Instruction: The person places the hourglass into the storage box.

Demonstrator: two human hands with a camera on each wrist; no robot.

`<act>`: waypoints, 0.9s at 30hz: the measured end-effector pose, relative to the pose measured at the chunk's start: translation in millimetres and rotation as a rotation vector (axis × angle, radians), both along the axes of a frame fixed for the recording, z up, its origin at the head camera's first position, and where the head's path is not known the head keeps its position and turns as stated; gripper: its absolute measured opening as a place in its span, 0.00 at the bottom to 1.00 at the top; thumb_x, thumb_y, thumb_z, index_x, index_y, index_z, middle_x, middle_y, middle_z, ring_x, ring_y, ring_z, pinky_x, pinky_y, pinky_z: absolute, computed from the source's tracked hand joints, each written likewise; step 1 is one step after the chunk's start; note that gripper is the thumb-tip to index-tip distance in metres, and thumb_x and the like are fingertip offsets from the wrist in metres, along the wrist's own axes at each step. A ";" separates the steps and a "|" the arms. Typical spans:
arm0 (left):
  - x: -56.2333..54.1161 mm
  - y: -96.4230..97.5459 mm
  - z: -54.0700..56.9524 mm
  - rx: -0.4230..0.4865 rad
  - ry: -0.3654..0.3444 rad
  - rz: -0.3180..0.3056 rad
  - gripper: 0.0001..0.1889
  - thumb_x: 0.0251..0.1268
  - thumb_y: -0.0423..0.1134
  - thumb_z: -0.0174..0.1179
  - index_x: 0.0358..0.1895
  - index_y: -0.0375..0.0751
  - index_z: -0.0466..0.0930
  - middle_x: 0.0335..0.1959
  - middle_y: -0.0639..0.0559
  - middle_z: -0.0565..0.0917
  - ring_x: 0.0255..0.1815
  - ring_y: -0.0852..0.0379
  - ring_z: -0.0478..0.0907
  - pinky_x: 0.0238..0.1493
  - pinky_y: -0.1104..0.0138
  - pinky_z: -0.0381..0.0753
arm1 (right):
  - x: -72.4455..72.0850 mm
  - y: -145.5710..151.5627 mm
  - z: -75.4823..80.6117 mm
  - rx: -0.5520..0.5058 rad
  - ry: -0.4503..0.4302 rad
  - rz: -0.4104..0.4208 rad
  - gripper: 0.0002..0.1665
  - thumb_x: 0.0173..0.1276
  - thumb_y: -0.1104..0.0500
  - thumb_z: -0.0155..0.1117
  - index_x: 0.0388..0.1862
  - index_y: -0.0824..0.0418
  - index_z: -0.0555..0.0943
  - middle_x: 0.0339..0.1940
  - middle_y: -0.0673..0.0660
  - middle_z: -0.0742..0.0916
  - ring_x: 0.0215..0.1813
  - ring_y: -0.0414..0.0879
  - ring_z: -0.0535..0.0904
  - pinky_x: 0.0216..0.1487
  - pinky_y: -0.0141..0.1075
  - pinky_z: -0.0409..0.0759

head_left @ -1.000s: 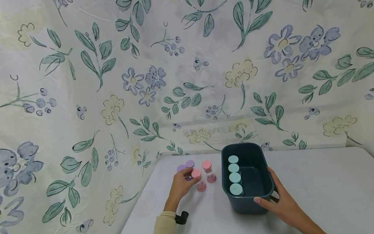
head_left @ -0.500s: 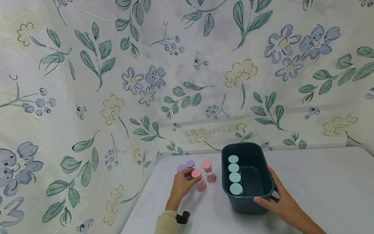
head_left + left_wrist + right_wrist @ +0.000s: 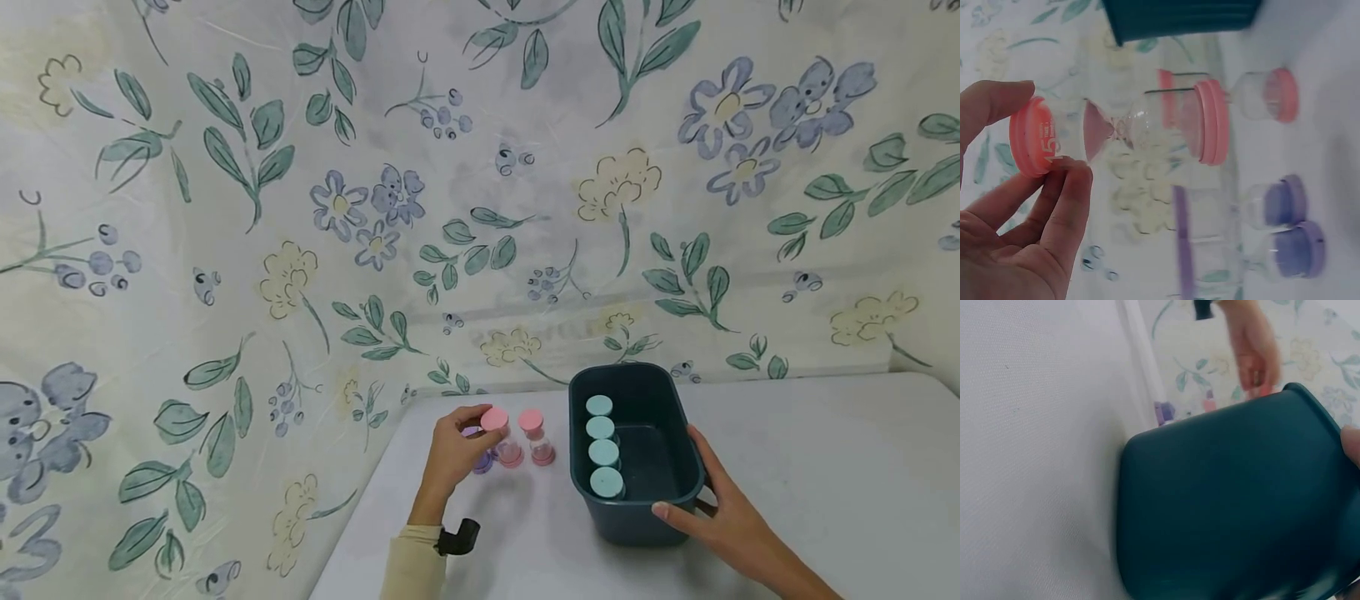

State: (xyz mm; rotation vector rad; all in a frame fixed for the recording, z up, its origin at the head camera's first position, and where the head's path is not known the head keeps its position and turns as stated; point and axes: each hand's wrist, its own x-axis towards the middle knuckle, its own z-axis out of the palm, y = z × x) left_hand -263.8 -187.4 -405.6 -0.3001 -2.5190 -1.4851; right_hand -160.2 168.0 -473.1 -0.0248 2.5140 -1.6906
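My left hand (image 3: 452,457) pinches the upper cap of a pink sand timer (image 3: 1211,122) between thumb and fingers. In the left wrist view its base hangs clear of the table, with pink sand in both bulbs. Another pink sand timer (image 3: 532,421) stands just right of it. Two purple sand timers (image 3: 1300,250) are close by, mostly hidden behind my left hand in the head view. My right hand (image 3: 723,512) grips the near right side of a dark teal bin (image 3: 637,527), thumb on the rim. Several mint-capped sand timers (image 3: 603,452) line the bin's left side.
The white table (image 3: 817,467) extends to the right of the bin. A flower-patterned cloth (image 3: 480,275) hangs behind the table and along its left side. A black device (image 3: 459,537) is strapped to my left wrist.
My left hand has lifted the pink sand timer off the table and shifted it slightly back and left, now covering more of the purple ones. The right hand and bin stay put.
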 end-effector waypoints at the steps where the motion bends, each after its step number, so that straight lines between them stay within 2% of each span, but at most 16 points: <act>1: -0.2 1.1 5.3 0.003 0.006 -0.009 0.24 0.59 0.39 0.75 0.59 0.35 0.84 0.54 0.42 0.87 0.56 0.49 0.84 0.60 0.59 0.86 | 0.0 0.4 0.3 -0.001 0.003 0.002 0.72 0.67 0.42 0.73 0.85 0.41 0.26 0.87 0.69 0.46 0.81 0.75 0.55 0.71 0.65 0.73; 7: -3.7 6.5 32.2 0.011 0.015 -0.072 0.24 0.58 0.39 0.76 0.59 0.38 0.85 0.55 0.44 0.87 0.57 0.49 0.83 0.60 0.59 0.86 | -0.6 1.0 -0.6 -0.011 -0.007 0.007 0.71 0.68 0.42 0.72 0.85 0.42 0.26 0.87 0.69 0.45 0.81 0.75 0.55 0.71 0.65 0.72; 14: -7.1 18.0 59.9 -0.006 0.016 -0.117 0.25 0.59 0.41 0.76 0.60 0.39 0.85 0.56 0.45 0.86 0.57 0.50 0.83 0.62 0.58 0.86 | -0.5 0.1 -0.9 -0.009 -0.009 0.005 0.72 0.67 0.41 0.73 0.85 0.42 0.26 0.87 0.69 0.46 0.80 0.75 0.56 0.71 0.65 0.73; 20: -12.4 30.6 75.0 -0.022 0.028 -0.155 0.25 0.58 0.43 0.76 0.60 0.44 0.85 0.57 0.49 0.86 0.57 0.52 0.82 0.64 0.56 0.85 | -0.5 0.6 -0.5 -0.012 0.005 0.005 0.72 0.67 0.42 0.73 0.85 0.41 0.26 0.87 0.69 0.46 0.80 0.75 0.55 0.71 0.65 0.73; 27: -19.2 46.9 84.9 -0.026 0.043 -0.220 0.24 0.60 0.43 0.75 0.60 0.46 0.85 0.56 0.49 0.86 0.56 0.53 0.82 0.64 0.58 0.84 | -0.5 0.3 -0.1 -0.007 0.000 0.001 0.72 0.66 0.42 0.73 0.85 0.41 0.26 0.87 0.69 0.46 0.80 0.75 0.56 0.70 0.65 0.73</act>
